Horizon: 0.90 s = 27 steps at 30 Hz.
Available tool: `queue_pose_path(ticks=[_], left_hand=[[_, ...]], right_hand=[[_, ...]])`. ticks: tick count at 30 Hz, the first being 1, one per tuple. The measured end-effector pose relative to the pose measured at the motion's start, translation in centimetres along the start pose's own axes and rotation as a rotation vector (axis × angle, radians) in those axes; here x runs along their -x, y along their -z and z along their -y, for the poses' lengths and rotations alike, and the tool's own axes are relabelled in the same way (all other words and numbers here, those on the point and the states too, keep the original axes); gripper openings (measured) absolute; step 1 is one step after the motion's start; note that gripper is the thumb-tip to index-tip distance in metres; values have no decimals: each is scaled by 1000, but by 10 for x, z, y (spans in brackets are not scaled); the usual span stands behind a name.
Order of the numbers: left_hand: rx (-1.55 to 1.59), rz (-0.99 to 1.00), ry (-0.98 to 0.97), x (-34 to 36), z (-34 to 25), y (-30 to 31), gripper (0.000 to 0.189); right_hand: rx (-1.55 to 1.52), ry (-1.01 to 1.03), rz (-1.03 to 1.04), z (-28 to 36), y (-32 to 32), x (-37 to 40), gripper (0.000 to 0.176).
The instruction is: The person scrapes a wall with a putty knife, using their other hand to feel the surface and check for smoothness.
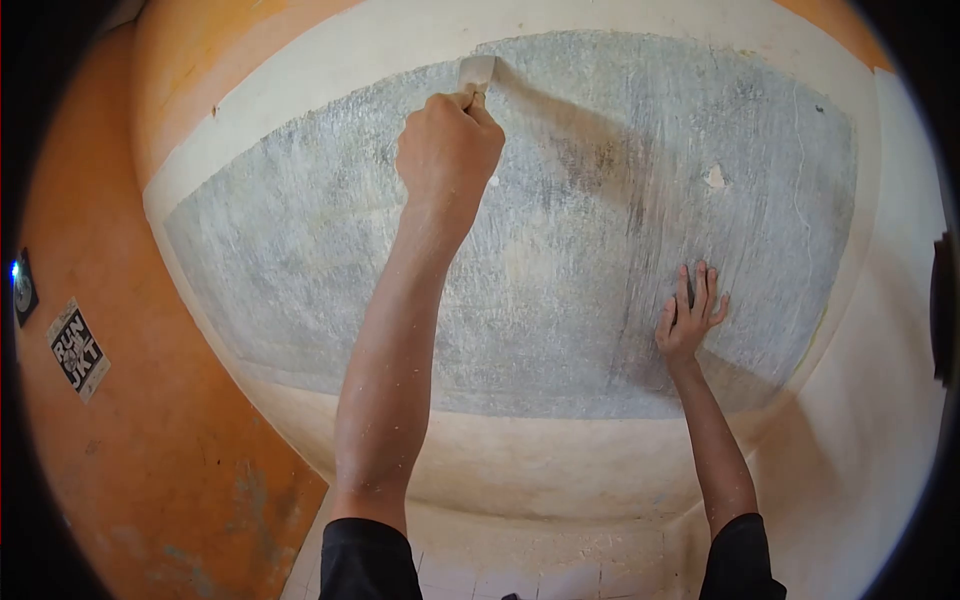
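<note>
My left hand (450, 145) is closed round the handle of a scraper (478, 70), whose flat blade lies against the wall near the upper edge of a grey, scraped patch (560, 300). Lower on the right, my right hand (693, 312) rests on the same grey patch with its fingers spread and nothing in it. Small pale specks dot the left forearm. A small white spot (715, 178) shows on the patch above my right hand.
A cream border (330, 60) surrounds the grey patch. An orange wall (130, 420) with a black-and-white sticker (78, 350) stands at the left. White wall (860, 430) continues at the right, with a dark object (943, 310) at the edge. Pale tiles (470, 570) lie at the bottom.
</note>
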<state>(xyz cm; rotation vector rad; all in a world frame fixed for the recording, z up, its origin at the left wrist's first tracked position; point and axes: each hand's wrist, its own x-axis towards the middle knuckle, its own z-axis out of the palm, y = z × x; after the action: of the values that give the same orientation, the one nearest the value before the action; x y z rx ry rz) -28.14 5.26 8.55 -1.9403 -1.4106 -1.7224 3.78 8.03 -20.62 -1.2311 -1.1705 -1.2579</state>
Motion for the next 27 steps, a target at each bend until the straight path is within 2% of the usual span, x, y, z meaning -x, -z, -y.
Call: queue_pose_path(ticks=[8, 10, 20, 22, 27], left_hand=[[-7, -59, -63, 4, 8, -4, 34], [-10, 1, 36, -4, 0, 0, 33], [2, 22, 29, 6, 13, 6, 33], [-44, -2, -30, 3, 20, 8, 33], [-30, 12, 34, 4, 22, 8, 32]], right_hand=[[49, -6, 17, 0, -2, -3, 46], [35, -1, 2, 2, -3, -2, 46], [38, -11, 22, 4, 3, -1, 47], [60, -7, 5, 4, -4, -1, 46], [52, -15, 20, 7, 1, 0, 47]])
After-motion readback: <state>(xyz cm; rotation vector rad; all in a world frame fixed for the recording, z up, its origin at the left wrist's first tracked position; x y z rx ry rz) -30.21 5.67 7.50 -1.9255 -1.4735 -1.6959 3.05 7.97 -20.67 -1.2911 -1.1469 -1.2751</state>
